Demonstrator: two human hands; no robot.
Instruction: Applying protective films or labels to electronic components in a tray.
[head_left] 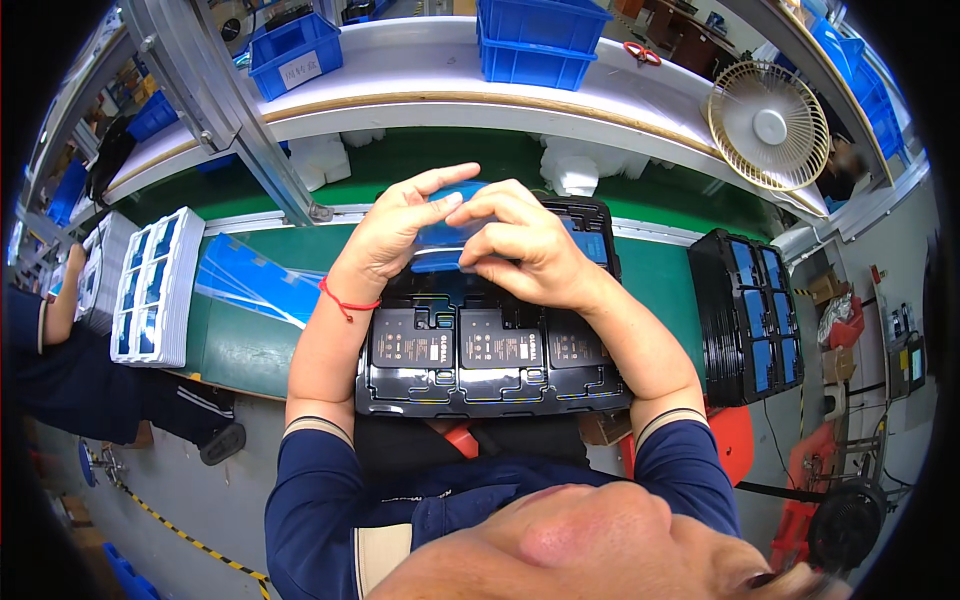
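Note:
In front of me lies a black plastic tray (420, 395) with several flat black battery packs (412, 338) in its near compartments. Over its far part, both hands are raised around a thin, shiny blue plastic film (440, 236). My left hand (405, 222) has its thumb bent in at the film and its index finger stretched out to the right. The fingers of my right hand (525, 245) are curled and pinched at the film's right side. Exactly where the fingertips meet the film is partly hidden. A blue-topped piece (590, 245) sits in the tray's far right compartment.
Blue film sheets (245, 280) lie left of the tray on the green bench (235, 345). White trays (155, 290) are stacked beyond them, black trays (745, 315) at right. A shelf (420, 110) with blue bins (540, 45) and a fan (768, 125) runs behind. Another person's arm (62, 300) shows far left.

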